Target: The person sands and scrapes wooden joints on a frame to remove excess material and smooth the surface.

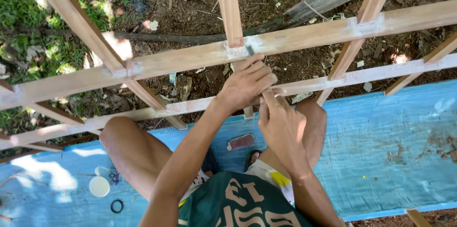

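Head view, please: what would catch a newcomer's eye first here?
The pale wooden lattice frame spans the picture, and both hands meet at its centre: the left hand on a joint, the right hand just below it. Underneath lies a blue board, with a white lid at lower left.

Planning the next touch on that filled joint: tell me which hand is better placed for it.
Left, probably. The left hand already has its fingertips on the white-filled joint of the wooden frame; the right hand sits lower, by the lower rail.
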